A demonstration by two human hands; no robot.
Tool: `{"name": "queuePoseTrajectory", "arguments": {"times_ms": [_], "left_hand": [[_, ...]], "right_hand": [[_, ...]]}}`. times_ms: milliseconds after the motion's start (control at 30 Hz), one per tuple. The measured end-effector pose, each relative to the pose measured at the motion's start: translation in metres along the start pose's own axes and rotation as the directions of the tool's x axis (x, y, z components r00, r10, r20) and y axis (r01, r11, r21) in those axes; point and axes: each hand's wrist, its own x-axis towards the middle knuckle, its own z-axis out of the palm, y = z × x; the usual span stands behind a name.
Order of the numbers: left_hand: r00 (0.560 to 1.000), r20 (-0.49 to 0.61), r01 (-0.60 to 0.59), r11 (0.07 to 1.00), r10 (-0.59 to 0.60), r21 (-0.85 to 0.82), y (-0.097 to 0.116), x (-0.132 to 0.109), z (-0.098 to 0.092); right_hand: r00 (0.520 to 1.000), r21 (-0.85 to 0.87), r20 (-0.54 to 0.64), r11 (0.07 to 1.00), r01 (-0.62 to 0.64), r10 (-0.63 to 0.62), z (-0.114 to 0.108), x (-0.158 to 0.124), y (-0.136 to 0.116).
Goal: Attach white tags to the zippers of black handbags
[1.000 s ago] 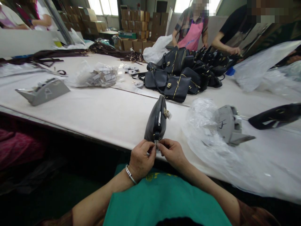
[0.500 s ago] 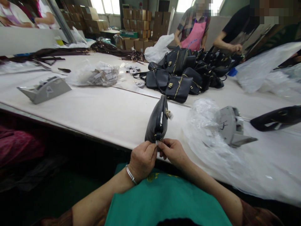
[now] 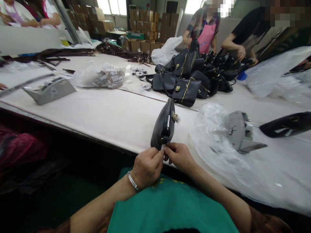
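A black handbag (image 3: 163, 124) stands on its edge near the front of the white table, its end toward me and a gold clasp on its right side. Both hands meet at the bag's near end, around a small white piece (image 3: 163, 147) by the zipper end. My left hand (image 3: 148, 165), with a silver bangle at the wrist, is closed, thumb and forefinger pinched at that piece. From the right, my right hand (image 3: 178, 157) pinches the same white piece with its fingertips.
Black bags (image 3: 186, 92) are heaped beyond, near two people. Grey tape dispensers stand left (image 3: 51, 92) and right (image 3: 239, 131), the latter beside clear plastic (image 3: 211, 129). A bag of paper tags (image 3: 109, 77) lies back left; another black bag (image 3: 286, 123) lies far right.
The view has shifted slightly. My hands keep their pinch at the bag's near end, with little movement. A person's fingers now show at the left edge, and the people behind have moved their arms.
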Motion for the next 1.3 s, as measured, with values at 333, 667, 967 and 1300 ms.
{"name": "queuePoseTrajectory", "arguments": {"times_ms": [333, 667, 967, 1300], "left_hand": [[0.568, 0.525, 0.747, 0.131, -0.634, -0.651, 0.006, 0.013, 0.009], [0.467, 0.6, 0.625, -0.238, -0.649, -0.744, 0.009, 0.02, 0.014], [0.47, 0.672, 0.621, -0.328, -0.572, -0.712, 0.008, 0.021, 0.013], [0.483, 0.711, 0.59, -0.411, -0.51, -0.695, 0.005, 0.02, 0.016]], "right_hand": [[0.985, -0.053, -0.066, 0.987, 0.153, -0.156, 0.001, 0.0, 0.002], [0.98, -0.044, -0.123, 0.987, 0.152, -0.156, -0.001, -0.001, 0.001], [0.985, -0.034, -0.141, 0.994, 0.099, -0.103, -0.001, -0.002, -0.006], [0.975, 0.062, -0.216, 0.996, 0.07, -0.055, 0.006, 0.004, 0.0]]}}
